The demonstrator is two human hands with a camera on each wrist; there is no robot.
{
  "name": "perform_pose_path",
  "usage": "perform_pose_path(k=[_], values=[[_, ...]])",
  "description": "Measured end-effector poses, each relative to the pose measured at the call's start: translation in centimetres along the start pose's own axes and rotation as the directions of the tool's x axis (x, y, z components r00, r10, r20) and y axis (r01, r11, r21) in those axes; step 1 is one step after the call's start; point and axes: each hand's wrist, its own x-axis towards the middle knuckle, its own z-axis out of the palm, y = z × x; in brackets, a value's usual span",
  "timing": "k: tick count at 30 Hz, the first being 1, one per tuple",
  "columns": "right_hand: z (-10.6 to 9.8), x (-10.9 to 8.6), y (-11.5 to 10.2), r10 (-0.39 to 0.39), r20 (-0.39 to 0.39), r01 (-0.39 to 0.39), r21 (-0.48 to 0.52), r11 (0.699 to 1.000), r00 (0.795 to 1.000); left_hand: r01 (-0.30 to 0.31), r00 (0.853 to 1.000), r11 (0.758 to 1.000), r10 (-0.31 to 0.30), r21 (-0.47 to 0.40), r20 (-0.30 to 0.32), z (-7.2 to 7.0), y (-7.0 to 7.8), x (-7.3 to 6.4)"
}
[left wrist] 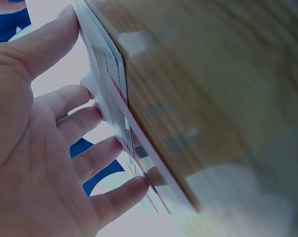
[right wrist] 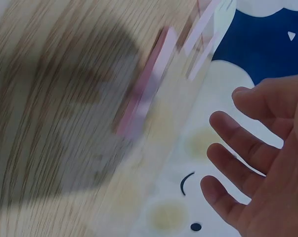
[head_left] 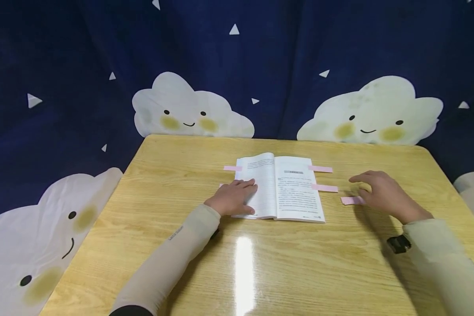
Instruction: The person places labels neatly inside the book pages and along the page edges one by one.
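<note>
An open book (head_left: 298,197) lies on the wooden table, with pink paper strips sticking out past both side edges. My left hand (head_left: 233,196) rests on the left page with its fingers spread. In the left wrist view, the fingertips touch the edge of the page stack (left wrist: 102,54), and a pink strip (left wrist: 153,148) juts out of it. To the right of the book, my right hand (head_left: 383,193) hovers with loosely bent fingers and holds nothing. Below it lies a pad of pink sticky strips (right wrist: 146,84) on the table, partly covered by the hand in the head view.
Two pink strips, an upper one (head_left: 321,169) and a lower one (head_left: 325,188), reach out from the right page toward my right hand. The wooden table (head_left: 174,175) extends around the book. Behind it hangs a dark blue curtain (head_left: 276,57) with cloud faces.
</note>
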Motion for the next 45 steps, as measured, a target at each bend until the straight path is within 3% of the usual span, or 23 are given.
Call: perform_pose_path(k=[9, 14, 17, 21, 24, 27, 34, 45], values=[[-0.8, -1.4, 2.3, 0.064, 0.061, -0.064, 0.009, 0.998, 0.996, -0.004, 1.000, 1.000, 0.004, -0.022, -0.004, -0.1, 0.1, -0.2], [0.1, -1.9, 3.3, 0.087, 0.093, -0.088, 0.004, 0.996, 0.992, 0.002, 1.000, 1.000, -0.002, -0.013, -0.006, -0.1, 0.1, -0.3], [1.1, -2.0, 3.6, 0.058, 0.077, -0.057, -0.011, 0.998, 0.995, 0.001, 1.000, 1.000, -0.001, -0.014, -0.005, -0.1, 0.2, -0.2], [2.3, -2.0, 3.8, -0.023, 0.031, 0.024, -0.041, 0.999, 0.999, 0.004, 1.000, 1.000, -0.004, -0.019, 0.006, -0.1, 0.2, -0.1], [2.6, -1.8, 3.7, -0.043, 0.041, 0.045, -0.058, 0.997, 0.998, 0.013, 1.000, 1.000, -0.012, -0.027, 0.015, 0.0, 0.2, -0.1], [2.8, -1.6, 3.7, -0.007, 0.083, 0.013, -0.073, 0.997, 0.997, 0.019, 1.000, 0.999, -0.018, -0.035, 0.014, 0.0, 0.2, -0.2], [3.3, -1.7, 3.6, 0.011, 0.040, -0.006, -0.115, 0.993, 0.999, 0.012, 1.000, 1.000, -0.012, -0.021, -0.001, 0.1, 0.1, -0.1], [3.4, -1.5, 3.7, 0.038, 0.061, -0.032, -0.102, 0.994, 0.997, 0.004, 1.000, 1.000, -0.004, -0.019, 0.006, 0.1, 0.0, -0.1]])
